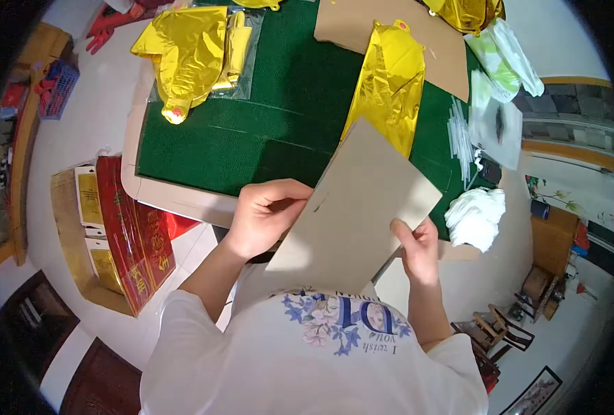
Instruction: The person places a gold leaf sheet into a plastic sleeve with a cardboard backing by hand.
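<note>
A flat greyish-brown piece of cardboard [362, 207] is held up in front of my chest, tilted over the table's near edge. My left hand [269, 211] pinches its left edge, with thumb and fingers pressed together. On its right edge, my right hand [417, 245] grips with the thumb on the face and the fingers behind. Just beyond the cardboard lies a flat gold foil balloon [390, 83], its lower end partly covered. Another gold foil balloon [189, 55] rests at the far left on a clear plastic bag [255, 62].
The table has a green mat [203, 149]. Thin white sticks [459, 138], a crumpled white cloth [476, 218] and a green-white plastic bag [504, 59] lie on the right. An open cardboard box [78, 256] stands on the floor at left. Another person's hand [136, 10] shows at the top left.
</note>
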A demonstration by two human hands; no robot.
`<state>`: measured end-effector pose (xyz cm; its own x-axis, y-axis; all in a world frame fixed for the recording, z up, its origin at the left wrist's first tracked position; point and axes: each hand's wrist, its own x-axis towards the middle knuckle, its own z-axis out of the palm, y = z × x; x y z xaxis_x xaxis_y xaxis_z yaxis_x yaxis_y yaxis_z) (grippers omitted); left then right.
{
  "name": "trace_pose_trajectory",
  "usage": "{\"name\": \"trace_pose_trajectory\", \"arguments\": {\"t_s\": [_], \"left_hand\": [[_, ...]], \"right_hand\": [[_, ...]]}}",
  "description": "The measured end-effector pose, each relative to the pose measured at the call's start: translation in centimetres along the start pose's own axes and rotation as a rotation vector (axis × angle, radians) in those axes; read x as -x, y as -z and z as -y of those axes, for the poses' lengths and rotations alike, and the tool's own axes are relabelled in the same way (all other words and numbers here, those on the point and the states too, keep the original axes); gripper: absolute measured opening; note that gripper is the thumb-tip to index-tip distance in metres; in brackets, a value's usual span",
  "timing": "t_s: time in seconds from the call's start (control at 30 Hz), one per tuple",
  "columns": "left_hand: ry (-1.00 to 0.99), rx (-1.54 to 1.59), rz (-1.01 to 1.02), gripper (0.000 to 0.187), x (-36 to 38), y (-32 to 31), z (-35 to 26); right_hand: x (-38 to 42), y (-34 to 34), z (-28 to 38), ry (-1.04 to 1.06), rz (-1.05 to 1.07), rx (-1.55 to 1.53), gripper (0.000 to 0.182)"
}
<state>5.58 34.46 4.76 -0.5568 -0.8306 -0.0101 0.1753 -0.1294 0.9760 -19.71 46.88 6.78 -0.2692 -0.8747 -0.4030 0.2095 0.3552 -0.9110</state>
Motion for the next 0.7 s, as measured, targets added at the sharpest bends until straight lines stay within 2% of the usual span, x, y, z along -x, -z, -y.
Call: {"name": "trace_pose_trajectory", "arguments": {"t_s": [0.07,0.1,0.17,0.2,0.23,0.3,0.43,0.5,0.57,0.63,0.67,0.7], "left_hand": [[0.208,0.125,-0.048,0.016,-0.1,0.1,0.1],[0.200,0.122,-0.049,0.016,-0.3,0.4,-0.2],[0.391,0.538,0.025,0.017,-0.5,1.1,-0.9],[0.425,0.374,-0.035,0.019,-0.4,0.8,-0.7],[0.424,0.375,-0.037,0.019,-0.3,0.5,-0.4],[0.254,0.148,-0.042,0.021,-0.2,-0.1,0.2],[0.309,0.119,-0.006,0.013,-0.5,0.0,-0.3],[0.294,0.016,-0.032,0.009,-0.4,-0.3,0.0],[0.277,-0.088,-0.063,0.006,-0.4,-0.8,-0.2],[0.304,-0.387,-0.179,0.010,-0.3,-1.7,-0.8],[0.344,-0.339,-0.200,0.011,-0.3,-1.9,-1.0],[0.347,-0.339,-0.198,0.011,-0.2,-1.8,-0.7]], "right_hand": [[0.1,-0.5,0.7,-0.040,0.030,-0.041,0.037],[0.1,-0.6,0.7,-0.032,0.034,-0.042,0.037],[0.2,-0.7,0.7,-0.022,-0.043,-0.084,0.039],[0.2,-0.6,0.7,-0.012,-0.050,-0.094,0.039],[0.2,-0.5,0.7,-0.012,-0.049,-0.093,0.039],[0.3,-0.5,0.6,0.064,-0.034,-0.008,0.037],[0.9,-0.2,0.1,0.067,-0.050,-0.070,0.033],[1.5,-0.1,-0.9,-0.010,-0.021,0.163,0.030],[1.9,-1.0,-0.5,0.087,0.033,0.251,0.024],[2.5,-1.7,0.2,0.248,0.119,0.422,0.020],[2.3,-2.1,0.3,0.402,0.123,0.489,0.019],[2.5,-2.0,0.5,0.399,0.121,0.488,0.019]]}}
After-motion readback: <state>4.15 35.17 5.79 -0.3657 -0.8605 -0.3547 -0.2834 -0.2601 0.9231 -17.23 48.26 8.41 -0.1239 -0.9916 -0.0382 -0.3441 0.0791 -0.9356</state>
